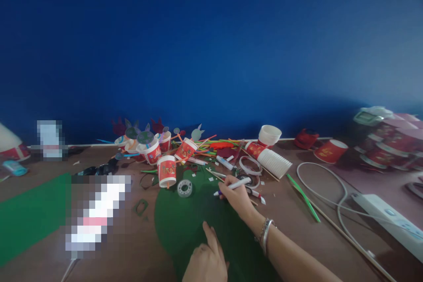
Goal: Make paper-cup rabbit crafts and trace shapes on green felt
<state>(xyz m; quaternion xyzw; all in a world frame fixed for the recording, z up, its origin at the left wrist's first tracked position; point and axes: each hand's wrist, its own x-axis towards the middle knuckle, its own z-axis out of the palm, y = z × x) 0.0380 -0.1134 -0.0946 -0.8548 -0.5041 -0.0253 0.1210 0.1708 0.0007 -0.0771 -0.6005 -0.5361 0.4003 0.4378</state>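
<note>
My right hand (236,194), with a silver bracelet at the wrist, is closed round a white marker (240,183). The marker's dark tip points left, over the dark green sheet (185,220) that lies on the brown table. Nearer to me, my left hand (208,253) rests on the same sheet with its index finger stretched forward and nothing seen in it; its other fingers are partly hidden. A roll of white tape (184,188) lies at the sheet's upper left, beside a red and white paper cup (167,171).
Behind the sheet are decorated cups (150,152), scattered straws and a stack of paper cups (272,163). On the right lie a green strip (306,199), a long stick and a power strip (390,220). Another green sheet (36,211) is at left.
</note>
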